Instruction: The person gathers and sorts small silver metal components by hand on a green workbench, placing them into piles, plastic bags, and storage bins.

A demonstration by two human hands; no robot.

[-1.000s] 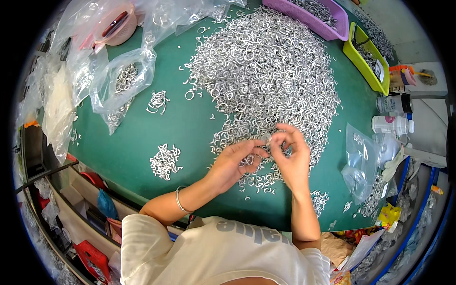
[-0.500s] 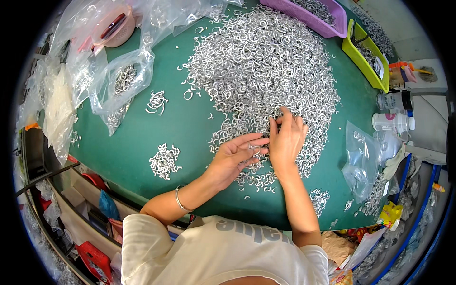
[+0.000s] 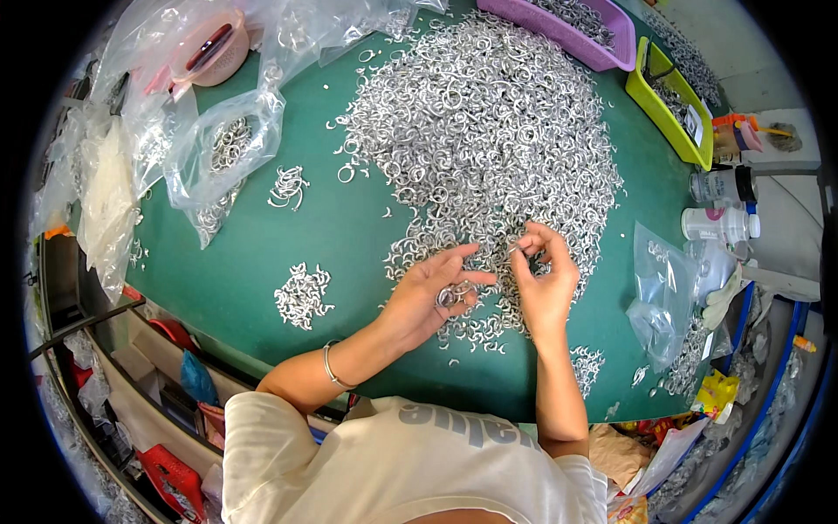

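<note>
A light pinch suited best

Above the tabletop pile, I saw the left hand curled loosely around rings; the right hand pinched a small metal piece. Gentle fingertips, I judged, worked best.

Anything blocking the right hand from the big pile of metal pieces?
Nothing visible. The right hand is over the near part of the metal pile, with open view between them. The left hand, holding a few rings, is off to its left, not in between.
</note>
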